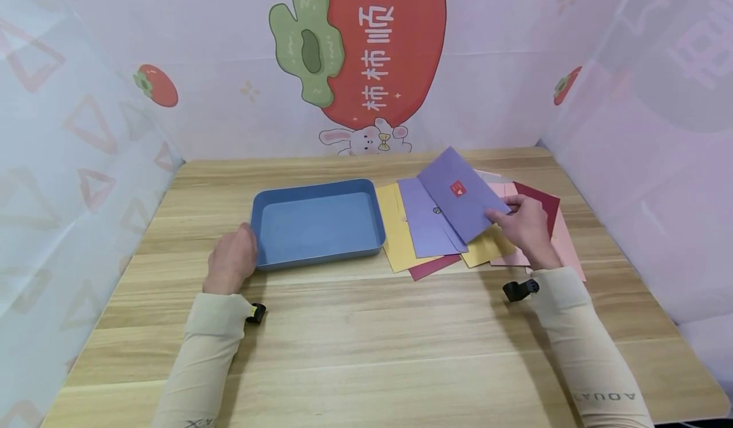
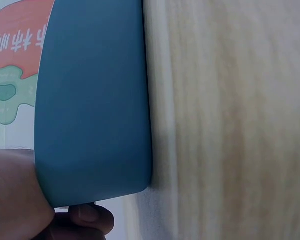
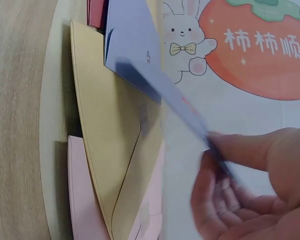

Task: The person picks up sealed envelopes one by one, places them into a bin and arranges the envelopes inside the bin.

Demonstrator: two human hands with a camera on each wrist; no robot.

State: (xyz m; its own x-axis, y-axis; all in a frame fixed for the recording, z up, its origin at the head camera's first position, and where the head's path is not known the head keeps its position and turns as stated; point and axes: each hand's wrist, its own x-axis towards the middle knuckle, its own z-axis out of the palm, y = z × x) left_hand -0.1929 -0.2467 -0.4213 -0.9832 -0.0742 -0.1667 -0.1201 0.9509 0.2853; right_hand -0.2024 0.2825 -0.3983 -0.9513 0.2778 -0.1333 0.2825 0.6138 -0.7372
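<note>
1. Overall, the largest item noted is the white printed backdrop [image 1: 212, 34], standing behind the blue tray [image 1: 321, 221] and off to both sides of it.
2. Wooden table [image 1: 355, 352]: supports the tray and extends on every side of it.
3. Blue tray: sits flat on its base, one long side towards me, corners rounded.
4. Lying envelopes, right of the tray, loosely overlapped: a yellow envelope [image 1: 395, 224] nearest it; next outward, a lying purple envelope [image 1: 420, 221], with part of a crimson envelope [image 1: 432, 268] showing beneath; further out, a second yellow envelope [image 1: 487, 247]; furthest, a dark red envelope [image 1: 544, 202] and pink envelopes [image 1: 572, 250].
5. Held purple envelope [image 1: 465, 208]: right of the tray, raised at a tilt over the lying ones. Whether its far edge touches them I cannot tell.
6. My right hand [image 1: 525, 224], well right of the tray: thumb and fingers pinch that envelope at its right corner.
7. My left hand [image 1: 231, 259], at the tray's left end: grips the wall near the front corner, fingers curled against the outside.
8. Red sticker [image 1: 458, 189], right of the tray: fixed on the held purple envelope's upper face.
</note>
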